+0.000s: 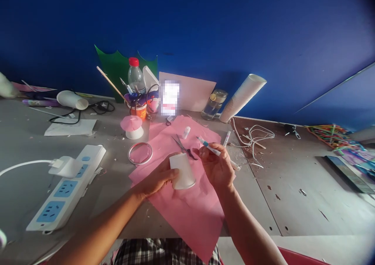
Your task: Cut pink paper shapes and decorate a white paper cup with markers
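Observation:
My left hand (159,177) is closed round a white paper cup (183,171), which is held tilted above pink paper sheets (193,222). In my right hand (218,165) is a white marker pen (211,148) with a blue collar, its tip pointing up and left, apart from the cup. Just beyond the cup, dark-handled scissors (184,147) lie on the paper. A small white cap-like piece (186,132) rests near them. To the left are a roll of tape (140,153) and an upturned paper cup (134,133) with a pink paper top (131,123).
A white power strip (67,189) with a plugged-in adapter stands on the left. At the back are a red-capped bottle (136,75), a lit phone (170,97), a glass jar (214,104) and a leaning stack of cups (243,98). A white cable (258,134) and a tablet (348,174) lie right.

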A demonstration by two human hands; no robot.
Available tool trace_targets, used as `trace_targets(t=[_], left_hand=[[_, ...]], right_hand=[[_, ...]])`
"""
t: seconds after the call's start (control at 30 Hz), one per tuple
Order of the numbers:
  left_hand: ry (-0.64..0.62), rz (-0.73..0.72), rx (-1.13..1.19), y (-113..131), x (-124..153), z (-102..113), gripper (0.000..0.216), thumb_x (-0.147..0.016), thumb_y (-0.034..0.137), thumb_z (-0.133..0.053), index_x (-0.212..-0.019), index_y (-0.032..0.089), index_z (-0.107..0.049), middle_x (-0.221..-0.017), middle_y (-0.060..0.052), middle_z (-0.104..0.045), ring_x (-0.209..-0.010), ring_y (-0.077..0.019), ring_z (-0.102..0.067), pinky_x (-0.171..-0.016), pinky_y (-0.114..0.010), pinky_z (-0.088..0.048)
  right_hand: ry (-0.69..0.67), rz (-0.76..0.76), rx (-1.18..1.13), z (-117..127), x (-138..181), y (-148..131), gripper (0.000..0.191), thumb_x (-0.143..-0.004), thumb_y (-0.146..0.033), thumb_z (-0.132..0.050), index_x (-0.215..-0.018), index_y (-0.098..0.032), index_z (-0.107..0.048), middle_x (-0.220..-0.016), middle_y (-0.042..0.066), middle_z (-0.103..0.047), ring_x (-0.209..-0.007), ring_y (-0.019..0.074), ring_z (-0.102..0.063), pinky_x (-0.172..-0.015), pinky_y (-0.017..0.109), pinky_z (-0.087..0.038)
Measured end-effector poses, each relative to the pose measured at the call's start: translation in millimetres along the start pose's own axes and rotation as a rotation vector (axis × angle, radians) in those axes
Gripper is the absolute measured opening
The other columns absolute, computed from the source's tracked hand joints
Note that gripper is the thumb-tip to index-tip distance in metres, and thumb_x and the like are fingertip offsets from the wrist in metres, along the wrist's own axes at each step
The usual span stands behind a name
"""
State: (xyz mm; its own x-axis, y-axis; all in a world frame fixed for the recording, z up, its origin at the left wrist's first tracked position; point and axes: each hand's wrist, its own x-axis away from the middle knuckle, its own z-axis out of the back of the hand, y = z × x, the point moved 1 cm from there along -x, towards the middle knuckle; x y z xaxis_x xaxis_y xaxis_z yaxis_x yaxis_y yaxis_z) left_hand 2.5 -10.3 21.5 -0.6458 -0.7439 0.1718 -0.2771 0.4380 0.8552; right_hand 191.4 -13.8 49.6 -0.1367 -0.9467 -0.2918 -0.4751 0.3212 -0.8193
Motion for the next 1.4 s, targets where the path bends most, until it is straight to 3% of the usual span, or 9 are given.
trace_targets(t=[0.13,0.27,0.5,0.6,0.77,0.9,1.07,1.4], left_hand=[[0.008,0.051,0.141,-2.2,-1.5,0.1,0.055,-0.079,0.03,-0.064,-0.131,0.027,-0.045,-0.115,-0.007,-0.057,-0.1,-0.0213,-0.056,-0.078,-0.03,-0.046],[-0.016,0.038,0.177,1.0,-2.5,-2.5,0.052,-0.078,0.03,-0.065,-0.127,0.026,-0.048,-0.115,-0.007,-0.058,-0.099,-0.0228,-0.058,-0.077,-0.033,-0.046],[-0.093,-0.089,0.095,9.1,-3.7,-11.1,0.043,-0.078,0.036,-0.068,-0.114,0.017,-0.055,-0.104,-0.01,-0.062,-0.091,-0.0203,-0.058,-0.074,-0.029,-0.043],[-0.06,-0.087,0.081,8.0,-4.1,-9.3,0.047,-0.077,0.035,-0.07,-0.117,0.017,-0.054,-0.107,-0.011,-0.062,-0.095,-0.0215,-0.058,-0.077,-0.03,-0.044],[-0.015,-0.058,0.083,3.4,-5.9,-3.5,0.055,-0.074,0.035,-0.072,-0.124,0.021,-0.053,-0.12,-0.012,-0.06,-0.108,-0.0257,-0.055,-0.084,-0.033,-0.044],[-0.02,-0.047,0.077,2.6,-6.3,-1.7,0.056,-0.073,0.035,-0.072,-0.124,0.022,-0.054,-0.124,-0.012,-0.058,-0.109,-0.0274,-0.055,-0.084,-0.035,-0.045],[-0.005,-0.033,0.054,3.2,-5.8,-0.3,0.056,-0.074,0.034,-0.072,-0.125,0.021,-0.054,-0.118,-0.012,-0.06,-0.105,-0.0268,-0.057,-0.083,-0.036,-0.046],[-0.025,-0.033,0.049,3.8,-5.2,-0.3,0.054,-0.076,0.031,-0.071,-0.125,0.022,-0.053,-0.127,-0.013,-0.058,-0.114,-0.0287,-0.053,-0.084,-0.035,-0.044]], right_hand=[[-0.046,-0.058,0.054,-6.7,9.9,6.9,0.024,-0.084,-0.042,-0.057,-0.096,-0.023,-0.066,-0.056,-0.003,-0.055,-0.057,0.0144,-0.052,-0.07,0.038,-0.05],[-0.045,-0.081,0.138,-10.7,16.1,9.6,0.023,-0.082,-0.04,-0.06,-0.095,-0.021,-0.065,-0.06,-0.001,-0.058,-0.055,0.0135,-0.052,-0.055,0.029,-0.042],[-0.089,-0.062,0.156,-15.6,18.5,8.2,0.02,-0.082,-0.039,-0.061,-0.088,-0.021,-0.066,-0.056,-0.002,-0.057,-0.053,0.0131,-0.051,-0.055,0.029,-0.042],[-0.091,-0.069,0.131,-17.6,18.9,7.2,0.019,-0.082,-0.039,-0.06,-0.088,-0.021,-0.065,-0.058,-0.002,-0.058,-0.053,0.0126,-0.051,-0.057,0.029,-0.044],[-0.14,-0.051,0.177,-12.4,21.0,12.2,0.013,-0.081,-0.034,-0.064,-0.087,-0.023,-0.064,-0.057,-0.004,-0.056,-0.054,0.0122,-0.05,-0.079,0.038,-0.048],[-0.113,-0.053,0.251,-6.5,23.6,16.8,0.009,-0.079,-0.029,-0.066,-0.086,-0.024,-0.062,-0.064,-0.002,-0.058,-0.074,0.0174,-0.061,-0.088,0.042,-0.046],[-0.076,-0.055,0.309,-7.2,25.3,15.9,0.007,-0.08,-0.026,-0.066,-0.085,-0.024,-0.062,-0.079,0.002,-0.066,-0.096,0.023,-0.064,-0.085,0.04,-0.048],[-0.052,-0.032,0.371,-6.8,25.9,15.9,0.005,-0.082,-0.027,-0.063,-0.086,-0.023,-0.063,-0.084,0.002,-0.069,-0.074,0.0159,-0.062,-0.062,0.029,-0.046]])
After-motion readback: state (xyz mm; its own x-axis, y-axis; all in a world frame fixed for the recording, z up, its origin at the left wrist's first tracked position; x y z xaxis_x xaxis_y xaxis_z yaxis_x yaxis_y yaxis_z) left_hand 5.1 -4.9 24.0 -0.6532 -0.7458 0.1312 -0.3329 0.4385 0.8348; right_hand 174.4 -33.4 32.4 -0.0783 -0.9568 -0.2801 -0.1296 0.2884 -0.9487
